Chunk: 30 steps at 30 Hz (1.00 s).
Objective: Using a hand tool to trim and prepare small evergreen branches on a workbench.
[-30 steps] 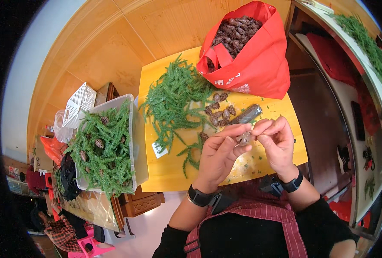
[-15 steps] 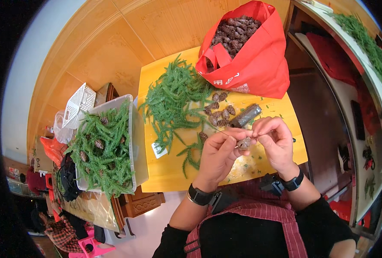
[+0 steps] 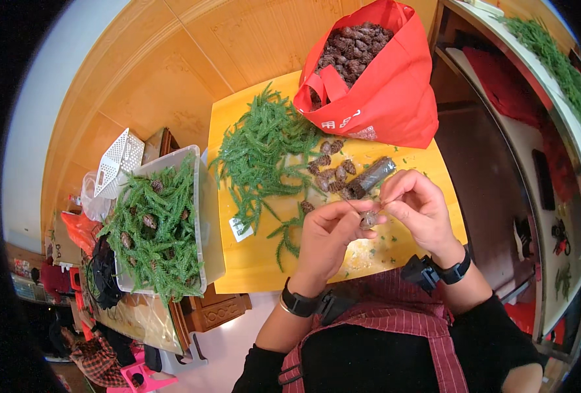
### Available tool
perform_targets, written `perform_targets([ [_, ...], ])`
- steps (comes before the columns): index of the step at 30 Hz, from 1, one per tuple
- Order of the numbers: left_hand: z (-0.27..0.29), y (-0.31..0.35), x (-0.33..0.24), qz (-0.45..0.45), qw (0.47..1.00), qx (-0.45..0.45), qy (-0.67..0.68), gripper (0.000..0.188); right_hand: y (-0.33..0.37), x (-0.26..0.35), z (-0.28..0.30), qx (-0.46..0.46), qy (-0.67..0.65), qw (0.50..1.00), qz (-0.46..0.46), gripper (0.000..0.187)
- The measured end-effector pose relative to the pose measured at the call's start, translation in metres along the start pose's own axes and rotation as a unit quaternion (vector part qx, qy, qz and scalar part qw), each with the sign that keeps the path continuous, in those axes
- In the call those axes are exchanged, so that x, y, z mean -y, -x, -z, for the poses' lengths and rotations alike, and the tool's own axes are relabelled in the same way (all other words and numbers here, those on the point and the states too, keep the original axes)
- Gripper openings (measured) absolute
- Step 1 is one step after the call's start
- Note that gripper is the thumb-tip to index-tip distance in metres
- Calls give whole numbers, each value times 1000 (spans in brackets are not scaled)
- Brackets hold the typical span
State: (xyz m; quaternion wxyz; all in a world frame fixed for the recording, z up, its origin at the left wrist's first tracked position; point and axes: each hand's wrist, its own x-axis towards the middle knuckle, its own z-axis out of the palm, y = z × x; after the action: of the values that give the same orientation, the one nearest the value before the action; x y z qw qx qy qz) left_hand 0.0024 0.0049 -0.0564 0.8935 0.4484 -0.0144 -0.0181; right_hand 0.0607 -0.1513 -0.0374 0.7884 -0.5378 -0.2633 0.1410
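Over the yellow table my left hand [image 3: 333,236] grips a small brown pine cone [image 3: 369,219] between thumb and fingers. A thin, wire-like strand [image 3: 353,205] sticks up beside the cone. Close against it, my right hand [image 3: 416,206] is pinched at the fingertips on the strand's other side; the strand is too fine to follow fully. Just beyond my hands lie several loose pine cones [image 3: 335,175] and a dark bundle in clear wrap [image 3: 372,177]. To their left spreads a pile of green artificial pine sprigs [image 3: 264,141].
A red bag [image 3: 382,105] full of pine cones stands at the table's far right. Left of the yellow table [image 3: 238,272] is a clear plastic bin [image 3: 205,216] heaped with sprigs and cones. A dark shelf unit [image 3: 480,164] stands right. Another person [image 3: 97,357] is at lower left.
My right hand has drawn slightly away from the left, its fingertips still pinched. The pine cone has turned a little and shows more clearly in my left fingers.
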Motion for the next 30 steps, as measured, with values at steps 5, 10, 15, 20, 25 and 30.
perform_targets([
  [5, -5, 3, -2, -76, 992, -5, -97, 21, -1, -6, 1, 24, -7, 1000, 4, 13],
  [10, -7, 6, -11, -1, 995, 36, -97, 23, -7, -2, 10, 169, 46, 982, -70, 44],
  [15, -7, 6, -16, 37, 990, 50, -123, 22, -5, -10, 12, 169, -26, 981, -94, 37],
  [20, -8, 7, -20, 59, 986, 72, -136, 22, -3, -8, 7, 151, -101, 978, -98, 31],
  [25, -3, 9, -19, 61, 986, 82, -130, 22, -4, -13, 7, 175, -142, 970, -89, 21],
  [30, -5, 10, -17, 48, 989, 83, -111, 21, -4, -11, 5, 158, -149, 972, -91, 16],
])
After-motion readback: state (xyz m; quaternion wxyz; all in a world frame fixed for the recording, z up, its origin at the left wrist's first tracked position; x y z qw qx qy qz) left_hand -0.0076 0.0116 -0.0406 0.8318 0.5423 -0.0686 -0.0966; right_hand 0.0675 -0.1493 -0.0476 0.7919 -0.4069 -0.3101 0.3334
